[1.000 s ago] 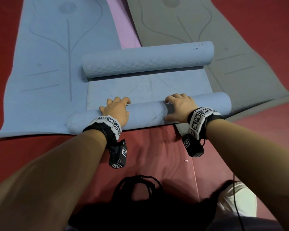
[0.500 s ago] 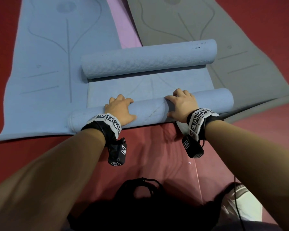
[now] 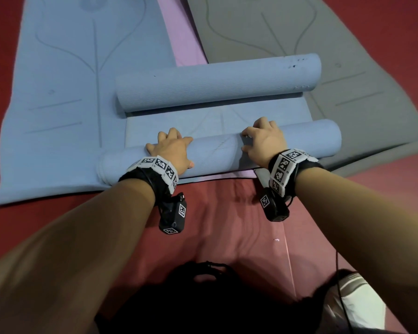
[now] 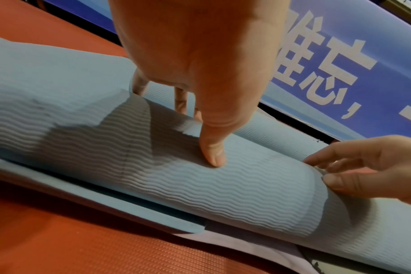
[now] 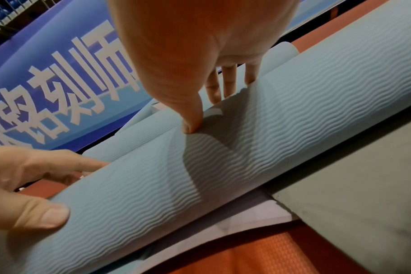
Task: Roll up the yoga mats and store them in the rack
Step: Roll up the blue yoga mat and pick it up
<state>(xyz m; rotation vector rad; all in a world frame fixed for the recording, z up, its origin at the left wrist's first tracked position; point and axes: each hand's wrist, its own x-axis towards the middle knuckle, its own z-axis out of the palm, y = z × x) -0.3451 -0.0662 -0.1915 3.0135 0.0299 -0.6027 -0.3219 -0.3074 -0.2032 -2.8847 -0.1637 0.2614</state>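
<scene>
I see my left hand (image 3: 173,150) and right hand (image 3: 263,142) both curled over the blue roll (image 3: 217,153), gripping it, second roll (image 3: 215,85) at twelve o'clock.

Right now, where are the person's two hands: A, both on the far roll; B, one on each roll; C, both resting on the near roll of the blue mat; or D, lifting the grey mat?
C: the left hand and right hand both rest on the near roll, thumbs on its near side and fingers over the top, while the far roll and grey mat lie untouched.
</scene>
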